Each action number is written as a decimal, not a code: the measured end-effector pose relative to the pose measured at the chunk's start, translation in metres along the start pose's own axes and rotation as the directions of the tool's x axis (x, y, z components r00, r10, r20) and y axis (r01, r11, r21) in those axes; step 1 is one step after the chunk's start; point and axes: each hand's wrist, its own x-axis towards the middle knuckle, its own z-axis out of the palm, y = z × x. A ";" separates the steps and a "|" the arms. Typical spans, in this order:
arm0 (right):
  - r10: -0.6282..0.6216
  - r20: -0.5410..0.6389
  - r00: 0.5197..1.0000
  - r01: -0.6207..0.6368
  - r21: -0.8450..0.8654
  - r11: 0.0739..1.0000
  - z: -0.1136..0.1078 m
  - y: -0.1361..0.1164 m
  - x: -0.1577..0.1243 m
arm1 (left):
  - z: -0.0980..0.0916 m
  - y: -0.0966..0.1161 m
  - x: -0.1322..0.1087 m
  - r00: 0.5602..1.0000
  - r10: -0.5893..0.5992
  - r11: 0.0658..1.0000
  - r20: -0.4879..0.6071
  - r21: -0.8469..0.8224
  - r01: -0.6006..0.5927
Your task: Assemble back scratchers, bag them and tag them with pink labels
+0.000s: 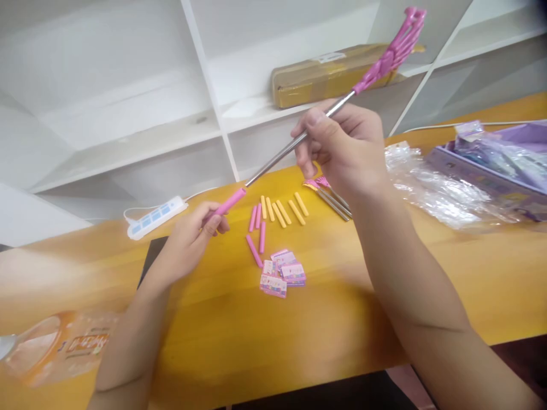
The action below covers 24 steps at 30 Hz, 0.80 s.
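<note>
My right hand [342, 145] pinches the metal rod of a back scratcher [280, 155], raised at a slant with its pink claw head up to the right. In my left hand [194, 236] is a pink handle sleeve [233, 200], closed in the fingers. The rod's lower end meets the sleeve's open mouth; whether it is inside I cannot tell. Below on the table lie several pink sleeves [262, 237] and several yellow sleeves [279, 216]. More back scratchers [331, 200] with metal rods lie under my right hand. A small pile of printed cards [284, 272] lies nearer me.
A white power strip [157, 217] lies at the left rear. Clear plastic bags [444, 188] and a purple box [474, 171] of wrapped items are on the right. An orange-printed plastic bag [64, 347] lies front left. A taped carton [316, 77] rests on the white shelf [162, 136].
</note>
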 end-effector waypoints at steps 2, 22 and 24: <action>0.007 0.000 1.000 -0.007 0.000 1.000 0.006 -0.002 -0.002 | -0.001 0.003 -0.003 1.000 0.025 1.000 -0.011 -0.001 -0.025; 0.077 -0.121 0.990 -0.079 -0.017 0.997 0.027 -0.005 -0.015 | -0.014 0.016 -0.013 0.974 0.150 0.925 -0.172 0.373 -0.077; 0.085 -0.125 0.989 -0.085 0.006 0.996 0.029 -0.002 -0.015 | -0.015 0.017 -0.015 0.970 0.159 0.920 -0.183 0.384 -0.078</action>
